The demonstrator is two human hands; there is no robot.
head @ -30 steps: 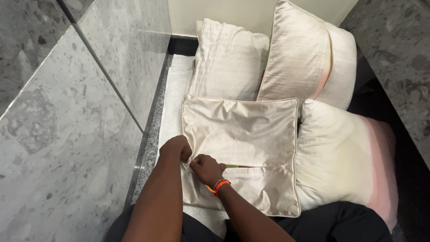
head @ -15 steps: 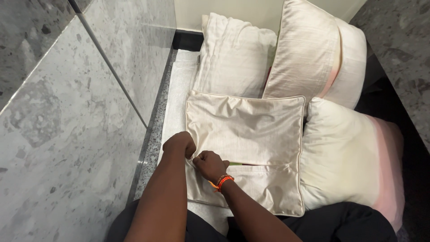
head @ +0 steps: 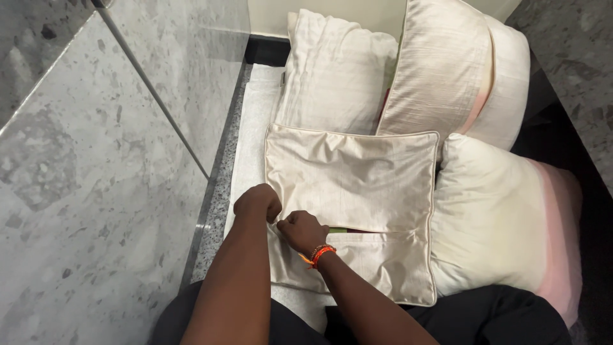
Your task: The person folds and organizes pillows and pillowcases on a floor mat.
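Nothing much has moved since a moment ago: both my hands are still sitting at the left edge of the shiny cream square cushion cover (head: 352, 185), only my view has slid a little. That cover is lying flat in front of me on a white cloth seat pad (head: 250, 140), with a slit across its lower part where a bit of green is peeking out. My left hand (head: 258, 202) is curling into a fist and pinching the cover's left edge. My right hand (head: 302, 231), with an orange bead bracelet (head: 320, 253) on the wrist, is bunching its fingers tight and gripping the cover at the start of the slit. Behind the cover, a crinkly white pillow (head: 335, 76) and a tall cream silky cushion (head: 434, 70) are leaning up. A fat cream and pink pillow (head: 511, 217) is touching the cover's right side. A grey speckled stone wall (head: 96, 191) is standing on my left.
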